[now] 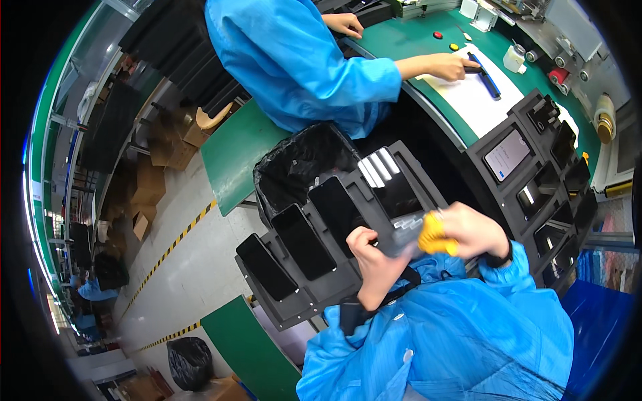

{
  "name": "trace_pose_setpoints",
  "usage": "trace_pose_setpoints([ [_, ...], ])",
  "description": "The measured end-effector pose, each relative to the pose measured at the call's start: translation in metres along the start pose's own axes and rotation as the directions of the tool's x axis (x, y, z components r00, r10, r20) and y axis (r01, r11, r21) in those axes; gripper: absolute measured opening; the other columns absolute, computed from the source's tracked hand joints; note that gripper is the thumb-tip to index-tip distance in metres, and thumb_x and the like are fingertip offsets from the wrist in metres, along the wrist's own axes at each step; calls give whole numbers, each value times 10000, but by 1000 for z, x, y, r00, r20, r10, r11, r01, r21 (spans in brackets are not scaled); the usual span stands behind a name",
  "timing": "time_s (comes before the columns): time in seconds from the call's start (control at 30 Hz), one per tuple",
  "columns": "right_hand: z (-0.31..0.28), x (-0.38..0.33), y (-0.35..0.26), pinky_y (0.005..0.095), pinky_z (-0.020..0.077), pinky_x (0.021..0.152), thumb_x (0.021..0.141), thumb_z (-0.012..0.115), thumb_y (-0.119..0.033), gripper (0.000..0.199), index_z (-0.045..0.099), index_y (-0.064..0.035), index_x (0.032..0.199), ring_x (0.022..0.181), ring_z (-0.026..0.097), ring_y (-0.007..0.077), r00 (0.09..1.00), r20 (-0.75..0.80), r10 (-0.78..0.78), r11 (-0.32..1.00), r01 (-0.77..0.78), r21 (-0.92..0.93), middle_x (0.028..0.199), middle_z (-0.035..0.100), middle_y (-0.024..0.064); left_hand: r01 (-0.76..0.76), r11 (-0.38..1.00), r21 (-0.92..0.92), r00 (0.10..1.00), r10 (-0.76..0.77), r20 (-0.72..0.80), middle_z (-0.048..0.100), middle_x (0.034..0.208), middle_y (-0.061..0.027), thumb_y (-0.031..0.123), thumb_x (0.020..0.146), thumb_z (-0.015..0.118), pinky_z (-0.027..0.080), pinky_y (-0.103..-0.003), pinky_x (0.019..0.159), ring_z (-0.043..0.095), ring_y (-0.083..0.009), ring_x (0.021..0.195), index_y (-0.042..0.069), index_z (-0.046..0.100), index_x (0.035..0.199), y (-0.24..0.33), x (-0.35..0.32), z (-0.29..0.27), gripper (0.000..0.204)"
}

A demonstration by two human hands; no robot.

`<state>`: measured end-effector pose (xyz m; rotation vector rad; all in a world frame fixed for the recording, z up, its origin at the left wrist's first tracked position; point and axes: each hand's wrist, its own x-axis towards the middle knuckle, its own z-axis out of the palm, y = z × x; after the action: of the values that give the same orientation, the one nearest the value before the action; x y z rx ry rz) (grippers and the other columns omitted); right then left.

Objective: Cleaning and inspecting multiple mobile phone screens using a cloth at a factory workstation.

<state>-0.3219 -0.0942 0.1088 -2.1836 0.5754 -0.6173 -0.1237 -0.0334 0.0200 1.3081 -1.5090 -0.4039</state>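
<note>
Centrally, the wearer's bare right hand point(473, 230) curls tightly round a bunched, bright yellow piece point(438, 235) of unclear material. Beside it, a shiny grey slab point(406, 229), blurred, sits between both hands, perhaps for steadiness. The bare left hand point(378, 266) is at the slab's lower end; blur hides whether its fingers clamp it, so I cannot tell. Both hands are by the near edge of a dark grey tray point(309, 302), toward its right end. Flat black phones point(266, 267) lie spaced in the tray's recesses, probably so they neither slide nor rub. Past its far edge stands a black-bagged bin point(269, 170). Rightward, a second grey tray point(477, 155) bears a lit-screen phone point(507, 155) near its far left corner.
</note>
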Motion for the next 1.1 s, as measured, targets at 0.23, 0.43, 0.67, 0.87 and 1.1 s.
trace_pose_setpoints([
  [0.23, -6, -11, -37, 262, 446, 599, 798, 744, -316, 363, 655, -44, 1021, 657, 551, 130, 907, -313, 280, 948, -211, 238, 791, 593, 42, -303, 938, -170, 900, 340, 272, 641, 865, -91, 1, 710, 663, 506, -378, 689, 625, -285, 799, 43, 643, 867, 21, 59, -63, 164],
  [0.43, 18, -21, -5, 244, 409, 756, 945, 399, -422, 512, 502, -17, 1241, 841, 541, 123, 788, -317, 527, 553, -35, 832, 977, 614, 89, -243, 773, 585, 969, 217, 116, 583, 935, -112, 17, 833, 552, 433, -413, 759, 570, -313, 867, 58, 595, 940, -19, 175, -101, 122],
  [0.67, 53, -30, 11, 301, 480, 807, 826, 608, -183, 493, 484, 4, 1265, 903, 595, 184, 839, -172, 516, 127, 123, 984, 1099, 606, 129, -385, 743, 548, 909, 201, 366, 581, 1047, -119, 117, 819, 630, 441, -402, 840, 562, -303, 953, 42, 564, 1134, -50, 161, -78, 330],
  [0.87, 20, 8, 37, 319, 496, 811, 804, 635, 19, 322, 563, 1, 1117, 915, 613, 182, 623, -552, 554, 799, -212, 563, 1025, 604, 95, -457, 817, 351, 775, 173, 608, 606, 946, -119, 77, 801, 600, 450, -410, 780, 575, -300, 888, 30, 606, 977, 11, 97, -46, 182],
  [1.1, 4, 41, 99, 344, 480, 755, 685, 687, -77, 253, 716, -108, 934, 820, 579, 250, 979, -203, -1, 798, -122, -590, 850, 617, 71, -505, 853, 130, 692, 311, 651, 631, 1023, -71, 88, 749, 641, 474, -316, 718, 558, -204, 814, 17, 645, 995, -4, -7, -17, 256],
])
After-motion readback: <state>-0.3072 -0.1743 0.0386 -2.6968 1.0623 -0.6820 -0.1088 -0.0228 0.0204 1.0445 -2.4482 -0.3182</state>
